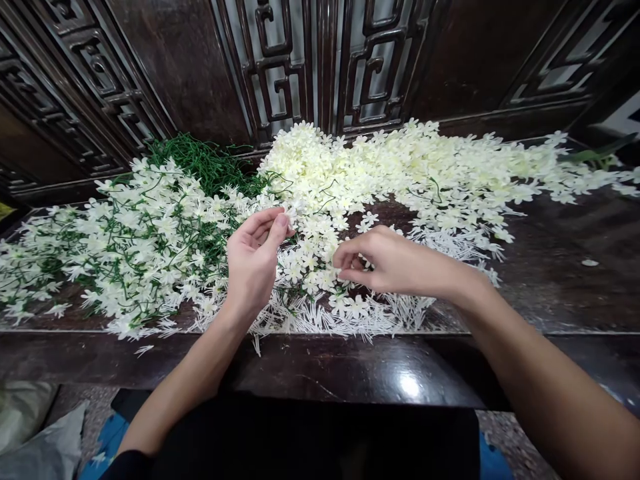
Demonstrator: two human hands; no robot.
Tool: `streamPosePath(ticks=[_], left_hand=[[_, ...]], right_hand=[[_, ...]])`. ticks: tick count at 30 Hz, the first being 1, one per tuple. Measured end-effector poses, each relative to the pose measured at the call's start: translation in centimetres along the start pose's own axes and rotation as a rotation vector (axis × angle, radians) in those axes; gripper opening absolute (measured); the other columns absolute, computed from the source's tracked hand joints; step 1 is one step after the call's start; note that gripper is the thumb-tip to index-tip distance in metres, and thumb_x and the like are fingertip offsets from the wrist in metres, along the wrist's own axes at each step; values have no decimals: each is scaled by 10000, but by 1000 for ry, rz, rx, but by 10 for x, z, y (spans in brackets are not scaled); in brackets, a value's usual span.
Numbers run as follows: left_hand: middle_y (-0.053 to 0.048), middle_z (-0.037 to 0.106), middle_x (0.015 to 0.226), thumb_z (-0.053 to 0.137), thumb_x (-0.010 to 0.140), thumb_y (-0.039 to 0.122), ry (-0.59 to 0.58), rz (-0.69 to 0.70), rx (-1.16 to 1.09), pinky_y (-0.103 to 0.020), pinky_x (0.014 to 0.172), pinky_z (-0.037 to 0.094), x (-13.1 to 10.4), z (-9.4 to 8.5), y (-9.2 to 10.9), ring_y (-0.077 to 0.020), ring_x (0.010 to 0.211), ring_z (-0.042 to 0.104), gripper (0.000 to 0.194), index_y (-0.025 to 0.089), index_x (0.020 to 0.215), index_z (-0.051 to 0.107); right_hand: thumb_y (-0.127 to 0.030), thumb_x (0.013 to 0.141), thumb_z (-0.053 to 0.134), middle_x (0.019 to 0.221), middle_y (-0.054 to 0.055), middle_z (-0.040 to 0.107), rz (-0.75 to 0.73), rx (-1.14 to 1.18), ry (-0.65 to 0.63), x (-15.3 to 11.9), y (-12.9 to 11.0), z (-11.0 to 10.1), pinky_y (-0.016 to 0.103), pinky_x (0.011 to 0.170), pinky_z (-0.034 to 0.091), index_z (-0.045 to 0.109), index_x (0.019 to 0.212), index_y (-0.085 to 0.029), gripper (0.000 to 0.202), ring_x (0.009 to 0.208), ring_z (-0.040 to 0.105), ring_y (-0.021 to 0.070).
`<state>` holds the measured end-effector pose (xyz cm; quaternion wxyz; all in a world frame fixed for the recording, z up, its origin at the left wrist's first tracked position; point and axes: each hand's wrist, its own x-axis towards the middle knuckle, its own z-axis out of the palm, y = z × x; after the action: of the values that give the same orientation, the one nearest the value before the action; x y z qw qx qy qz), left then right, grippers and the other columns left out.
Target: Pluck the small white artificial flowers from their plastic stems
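Note:
My left hand [255, 253] is raised over the middle of the bench, thumb and fingers pinched together. A white artificial flower [298, 208] shows at its fingertips; the stem is hidden. To the right, my right hand [373, 260] is curled with thumb and forefinger nearly meeting, low over loose cream flower heads [313, 263]. Whatever it may pinch is too small to make out. Left of my hands lies a heap of white flowers on green stems [150, 233]. A pile of cream flower heads [380, 160] spreads behind and to the right.
Bare green plastic stems [200, 160] are bunched at the back. Thin white sticks [330, 319] lie scattered along the front of the dark wooden bench [560, 280]. A carved wooden backrest [200, 67] rises behind. Pale bags [45, 433] rest on the floor at lower left.

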<state>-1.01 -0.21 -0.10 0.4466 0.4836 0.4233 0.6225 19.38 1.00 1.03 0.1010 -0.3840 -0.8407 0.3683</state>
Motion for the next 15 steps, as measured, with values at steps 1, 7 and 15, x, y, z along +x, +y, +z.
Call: streamPosePath(ticks=[1, 7, 15], left_hand=[[-21, 649, 833, 712, 780, 246, -2, 1, -5, -276, 811, 547, 0, 0, -1, -118, 780, 621, 140, 180, 901, 689], [-7, 624, 780, 708, 792, 241, -32, -18, -42, -266, 812, 540, 1, 1, 0, -104, 737, 605, 113, 180, 883, 682], [-20, 647, 806, 736, 751, 225, -27, -60, -4, -299, 823, 538, 0, 3, 7, -126, 753, 629, 146, 168, 875, 686]], right_hand=[[-262, 832, 565, 842, 42, 703, 11, 10, -27, -2, 2, -3, 381, 704, 507, 689, 860, -197, 143, 726, 652, 184], [-228, 769, 614, 761, 25, 699, 163, -2, -173, -15, 15, -23, 353, 626, 521, 699, 724, -213, 97, 671, 654, 180], [-296, 709, 671, 636, 63, 670, 504, -164, -108, -25, 37, -45, 362, 514, 489, 669, 595, -208, 144, 579, 632, 210]])
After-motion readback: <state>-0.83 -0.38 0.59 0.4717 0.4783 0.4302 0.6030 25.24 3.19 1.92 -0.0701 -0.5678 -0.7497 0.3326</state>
